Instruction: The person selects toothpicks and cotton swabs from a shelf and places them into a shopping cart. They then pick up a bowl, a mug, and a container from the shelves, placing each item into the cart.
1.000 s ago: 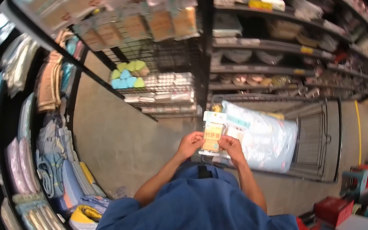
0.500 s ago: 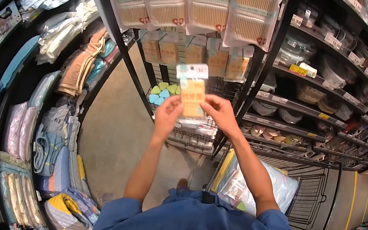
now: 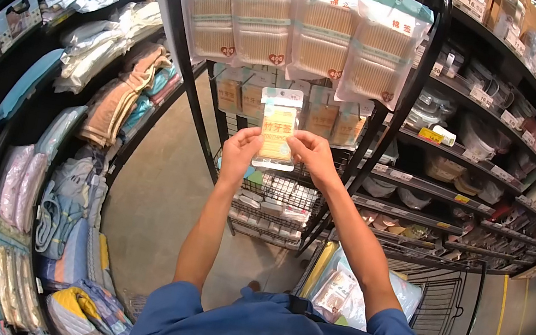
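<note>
A flat packet of toothpicks [image 3: 281, 116], with a yellow middle and a clear border, is held upright between both hands in front of the rack. My left hand [image 3: 241, 151] pinches its left edge. On its right edge my right hand [image 3: 313, 156] grips with thumb and fingers. Above it, large cotton swab packs [image 3: 323, 34] hang in a row. Similar toothpick packets [image 3: 348, 126] hang behind the held one, partly hidden by it.
Black rack posts [image 3: 371, 158] frame the hanging packs. A wire cart [image 3: 441, 309] with wrapped packages [image 3: 337, 294] stands at the lower right. Shelves of folded textiles [image 3: 119, 98] line the left; shelves of clear containers [image 3: 445, 168] line the right.
The packet is now more upright and faces the camera more squarely. Both hands remain on its edges. The view has shifted, so the rack appears lower and more of its top shows.
</note>
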A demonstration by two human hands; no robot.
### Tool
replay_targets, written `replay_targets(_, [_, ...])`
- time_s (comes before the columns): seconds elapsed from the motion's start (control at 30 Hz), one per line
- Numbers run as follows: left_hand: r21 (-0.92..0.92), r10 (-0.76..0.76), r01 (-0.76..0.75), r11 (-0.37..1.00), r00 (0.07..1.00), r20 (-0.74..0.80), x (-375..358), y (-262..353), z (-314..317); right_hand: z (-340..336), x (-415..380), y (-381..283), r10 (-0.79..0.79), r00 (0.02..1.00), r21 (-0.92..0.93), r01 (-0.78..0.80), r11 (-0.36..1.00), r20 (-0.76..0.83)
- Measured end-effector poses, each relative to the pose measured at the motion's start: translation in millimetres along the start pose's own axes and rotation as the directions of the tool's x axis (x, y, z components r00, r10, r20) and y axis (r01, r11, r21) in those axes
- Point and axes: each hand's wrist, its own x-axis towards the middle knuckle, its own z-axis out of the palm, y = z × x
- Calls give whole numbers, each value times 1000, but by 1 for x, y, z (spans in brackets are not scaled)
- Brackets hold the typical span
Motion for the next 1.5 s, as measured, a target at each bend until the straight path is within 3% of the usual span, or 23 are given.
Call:
replay_targets(0.23, [-27,0,0,1000,1000,11,7,-15,-2,-4,2,10,5,1000,25,-5,1000,-26])
replay_targets(0.43, [-14,-62,62,998,998,-10,37,-20,2,-14,33,17,100,992,-10,-101,995,-82])
replay_targets(0.63, [66,-74,77,995,996,-51,76,-44,2,-28,60,42,115,975,-40,-125,991,-190])
replay_targets(0.7, [168,-78,93,981,993,-92,67,-55,0,-46,57,81,13,968,-296,-88,951,-249])
replay_targets(0.73, [260,-64,101,960,987,-145,59,-63,-4,-44,33,78,-149,959,-516,2,856,-243])
replay_targets(0.77, [293,47,-11,956,992,-114,47,-87,-18,-50,7,78,-226,960,-637,70,767,-167])
replay_targets(0.8, [419,149,-86,904,981,-121,27,-99,-25,-48,-28,66,-230,961,-617,88,782,-154])
replay_targets(0.83, [489,181,-97,867,975,-129,2,-117,-36,-58,-60,64,-131,983,-615,27,788,-126])
replay_targets(0.87, [619,73,33,784,987,-145,-29,-119,-44,-75,-93,73,-116,988,-595,34,803,-101])
replay_targets(0.9, [582,-4,77,809,992,-126,-62,-147,-66,-99,-128,80,58,996,-629,-91,772,-74])
replay_targets(0.93, [547,-92,135,826,990,-106,-96,-180,-91,-123,-167,94,134,981,-597,-191,779,-139])
replay_targets(0.97, [541,-272,320,778,947,-168,-135,-193,-107,-149,-208,115,82,966,-629,-224,744,-247])
replay_targets(1.0, [529,-445,497,688,865,-233,-174,-201,-120,-175,-255,137,144,884,-432,-352,830,-444])
replay_targets(1.03, [550,-496,529,646,839,-224,-211,-213,-134,-209,-306,165,73,822,-488,-403,774,-564])
replay_targets(1.07, [599,-566,574,558,791,-230,-246,-225,-147,-224,-352,164,-1,755,-609,-528,592,-655])
replay_targets(1.1, [649,-628,601,466,741,-235,-274,-228,-153,-234,-395,161,-6,676,-591,-640,491,-737])
replay_targets(1.17, [714,-692,575,400,700,-176,-304,-220,-134,-233,-460,156,-9,441,-393,-789,473,-897])
replay_targets(1.23, [767,-728,521,375,677,-104,-308,-215,-96,-231,-508,177,28,344,-279,-803,526,-939])
replay_targets(1.3, [845,-689,284,454,713,131,-297,-209,-42,-220,-525,199,97,324,-233,-829,508,-941])
replay_targets(1.37, [789,-649,173,589,683,335,-282,-206,20,-210,-523,232,211,366,-211,-824,526,-906])
replay_targets(1.43, [747,-638,90,659,594,490,-273,-226,64,-191,-502,242,290,450,-259,-818,514,-845])
replay_targets(1.5, [690,-643,131,712,515,567,-269,-251,98,-181,-481,268,310,453,-244,-812,530,-836])
